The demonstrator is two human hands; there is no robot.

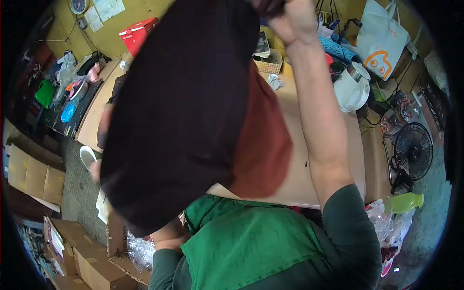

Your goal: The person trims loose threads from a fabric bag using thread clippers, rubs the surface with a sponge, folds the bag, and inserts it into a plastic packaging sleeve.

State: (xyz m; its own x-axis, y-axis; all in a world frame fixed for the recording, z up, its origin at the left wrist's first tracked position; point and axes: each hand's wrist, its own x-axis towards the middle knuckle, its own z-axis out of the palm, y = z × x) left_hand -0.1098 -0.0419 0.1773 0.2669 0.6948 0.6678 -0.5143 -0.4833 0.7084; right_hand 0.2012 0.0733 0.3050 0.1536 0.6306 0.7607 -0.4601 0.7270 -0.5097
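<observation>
A large dark cloth (179, 111) with a reddish-brown panel (266, 140) hangs in front of me, slightly blurred. My right hand (295, 21) is raised at the top, its fingers closed round a bunched part of the cloth. My left forearm (169, 235) passes behind the cloth's lower edge. Most of my left hand (95, 170) is hidden by the cloth. Only a little skin shows at the cloth's left edge, so its grip cannot be made out. Under the cloth lies the pale table top (324, 188).
A white kettle (350, 89), a blue basket (338, 47) and a white bag (384, 41) stand at the right. Farther right is a black fan (413, 150). A red box (137, 36) sits at the back left. Cardboard boxes (99, 266) fill the lower left.
</observation>
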